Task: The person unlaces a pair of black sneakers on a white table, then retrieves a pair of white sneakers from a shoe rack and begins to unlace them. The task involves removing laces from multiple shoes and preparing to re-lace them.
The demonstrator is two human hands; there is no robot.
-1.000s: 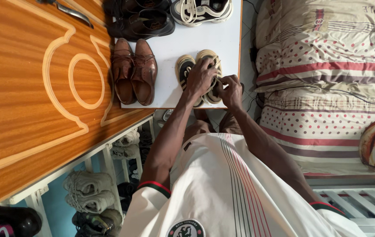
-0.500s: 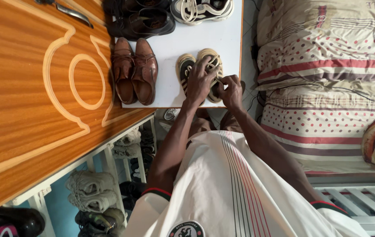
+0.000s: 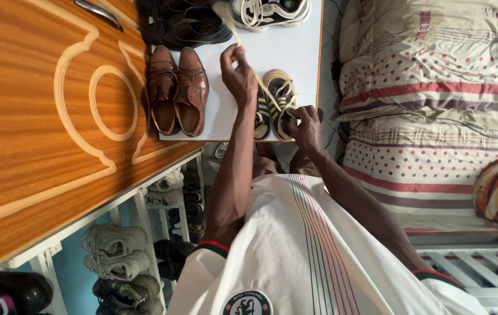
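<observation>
- Far to the left of the fingers, an orange-brown wooden door panel with a pale inlaid curl [image 3: 56,111] fills the view; below it a white slatted shoe rack [image 3: 138,221] holds grey trainers.
- Just left of the left hand's fingers, a pair of brown leather lace-up shoes [image 3: 177,90] stands on the white bench [image 3: 295,49].
- The left hand [image 3: 238,76] is raised above the bench, its fingers pinched on a flat cream shoelace [image 3: 260,87] drawn taut and slanting down to the shoe.
- Below and right of those fingers sits the pair of dark sneakers with cream soles and pale stripes [image 3: 275,105], near the bench's front edge.
- The right hand [image 3: 304,125] rests on the sneaker's heel end, fingers curled and pressed on it.
- The lace looks soft, light and limp — best pinched near its end; the sneaker seems light, bendable, and steadied best at the heel.
- Half a second ago the left hand lay flat over the sneakers; now it has lifted up and away, pulling the lace out long.
- Right of the fingers lies a bed with dotted and striped bedding [image 3: 435,87].
</observation>
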